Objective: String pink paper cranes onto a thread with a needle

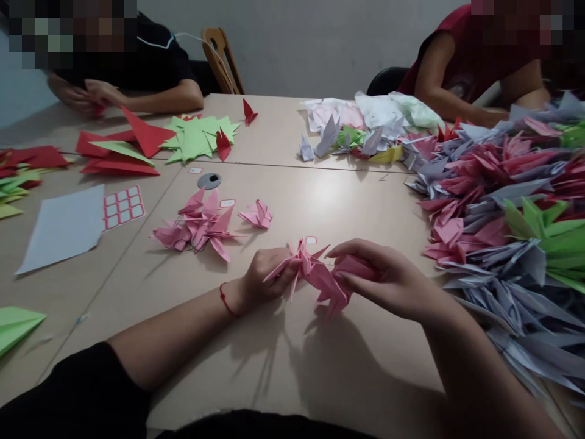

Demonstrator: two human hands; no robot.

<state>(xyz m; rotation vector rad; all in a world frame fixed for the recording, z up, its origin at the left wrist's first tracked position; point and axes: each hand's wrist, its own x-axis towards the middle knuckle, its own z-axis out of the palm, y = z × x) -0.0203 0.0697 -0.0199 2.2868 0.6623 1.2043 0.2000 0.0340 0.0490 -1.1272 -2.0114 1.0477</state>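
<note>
A pink folded-paper origami crane (315,274) is held over the beige table (292,366), in front of me. My left hand (267,280), with a red string bracelet (226,300) at its wrist, pinches the crane's near side. My right hand (384,277) grips the other end with its fingers curled over the paper. Part of the crane is hidden behind my fingers. A loose heap of pink origami cranes (196,225) lies beyond my left hand, and a single pink crane (256,214) rests beside that heap.
A large mound of pink, grey and green paper cranes (503,225) fills the table's right side. A grey sheet (64,228), a label sheet (123,207), and red (119,152) and green (196,137) paper pieces lie farther left. A co-worker's hands (86,94) work at the far left.
</note>
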